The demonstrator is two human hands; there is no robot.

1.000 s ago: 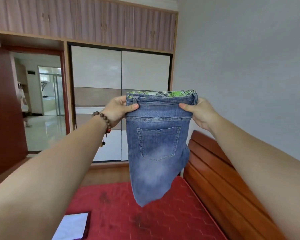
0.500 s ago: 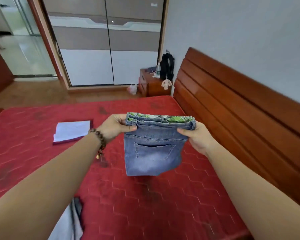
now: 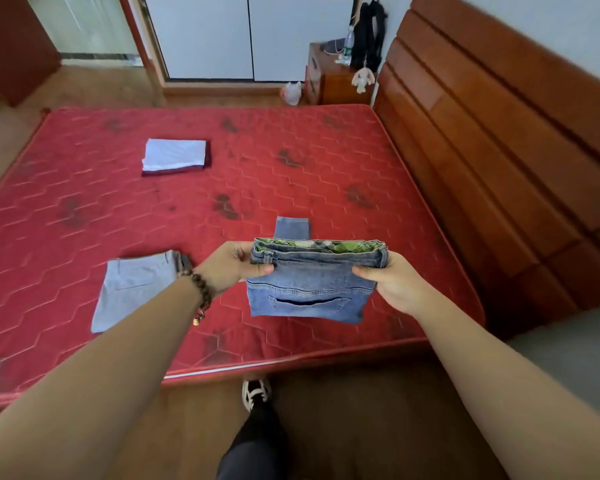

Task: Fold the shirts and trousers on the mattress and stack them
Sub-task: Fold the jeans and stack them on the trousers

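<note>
— Holding the blue jeans (image 3: 309,292) by the waistband, are they?

— Yes. The left hand (image 3: 234,266) pinches the left end of the band, thumb on the near face and fingers behind; the right hand (image 3: 394,284) grips the right end the same way. The jeans hang folded over the near part of the red mattress (image 3: 291,174), a back pocket toward the camera and a green checked lining showing inside the band.

— What is hard to make out?

— The fingers behind the denim are hidden. One leg end (image 3: 293,228) shows past the waistband, on or just over the mattress; I cannot tell which. A dark item under the pale grey folded garment (image 3: 136,289) shows only as a sliver by the beaded bracelet (image 3: 201,292). The mattress's left side runs out of frame.

— Any writing or labels?

— None that can be read. The bottle (image 3: 349,41) on the bedside cabinet (image 3: 329,81) has a label, but it is too small.

— And around?

— A white folded stack (image 3: 174,155) over something dark lies well apart, toward the far left of the mattress. The wooden headboard (image 3: 499,140) stands along the right. A black bag (image 3: 368,32) and a small plush toy (image 3: 362,77) hang by the cabinet, a white plastic bag (image 3: 291,93) on the floor beside it. A black-and-white shoe (image 3: 255,393) shows below.
</note>
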